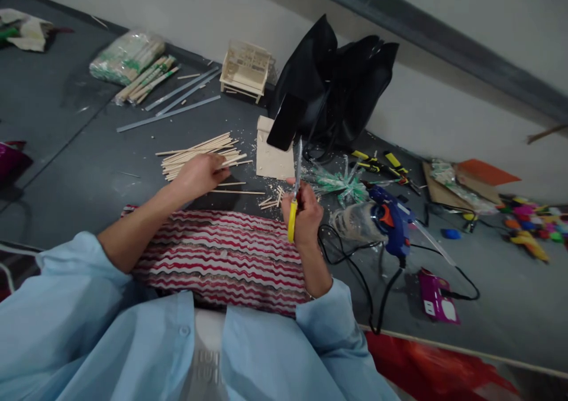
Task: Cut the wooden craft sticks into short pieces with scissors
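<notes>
My left hand (pixel 202 173) rests at the right part of a loose pile of thin wooden sticks (pixel 195 152), fingers curled with the tips closed on a stick. In my right hand (pixel 307 214) is a pair of scissors (pixel 293 217) with yellow handles, its blades pointing up and away from me. Short cut stick pieces (pixel 270 201) lie just left of the right hand. Two longer sticks (pixel 239 192) lie between my hands. Beyond them, a black phone (pixel 286 122) rests partly on a beige sheet (pixel 273 159) dotted with crumbs.
A small wooden model (pixel 246 70) and a black bag (pixel 328 87) stand against the wall. At right are a blue glue gun (pixel 394 220) with its cable, a plastic bottle (pixel 357 220) and pliers (pixel 394 164). A striped cushion (pixel 217 259) lies before me.
</notes>
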`<state>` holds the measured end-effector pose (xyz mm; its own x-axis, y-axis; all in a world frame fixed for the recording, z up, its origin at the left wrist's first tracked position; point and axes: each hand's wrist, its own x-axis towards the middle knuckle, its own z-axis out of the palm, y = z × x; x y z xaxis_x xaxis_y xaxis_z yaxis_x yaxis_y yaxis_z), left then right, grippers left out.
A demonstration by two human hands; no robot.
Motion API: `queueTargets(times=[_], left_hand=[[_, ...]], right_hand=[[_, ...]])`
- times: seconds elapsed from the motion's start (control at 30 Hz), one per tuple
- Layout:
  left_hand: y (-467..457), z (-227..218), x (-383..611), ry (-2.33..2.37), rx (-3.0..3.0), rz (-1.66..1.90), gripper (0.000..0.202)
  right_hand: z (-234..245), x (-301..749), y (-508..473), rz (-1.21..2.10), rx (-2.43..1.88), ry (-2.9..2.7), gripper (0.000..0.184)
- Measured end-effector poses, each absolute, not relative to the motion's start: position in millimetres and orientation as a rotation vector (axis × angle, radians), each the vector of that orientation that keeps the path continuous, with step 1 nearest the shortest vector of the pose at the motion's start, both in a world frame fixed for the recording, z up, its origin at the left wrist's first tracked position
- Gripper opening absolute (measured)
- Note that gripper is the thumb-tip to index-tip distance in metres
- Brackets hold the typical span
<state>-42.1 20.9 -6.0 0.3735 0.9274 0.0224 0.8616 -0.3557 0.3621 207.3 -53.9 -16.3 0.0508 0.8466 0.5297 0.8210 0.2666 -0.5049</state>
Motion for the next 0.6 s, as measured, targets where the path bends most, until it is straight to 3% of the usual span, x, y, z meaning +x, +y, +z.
queueTargets(times=[0.1, 0.33, 0.6], left_hand=[[28.5, -4.8, -52.8, 1.624, 2.258, 0.386, 0.03], [26.1, -6.4, -49.4, 1.537, 2.236, 0.07, 0.021], [19.4, -8.5, -42.4, 1.507, 2.444, 0.062, 0.026]], right_hand=[[-15.9, 207.4, -53.7, 0.044, -1.529, -1.75, 0.033], [-15.1, 205.7, -53.5, 0.083, -1.548, -1.737, 0.032], [-16.1, 205.6, -53.8, 0.098, -1.539, -1.742, 0.032]])
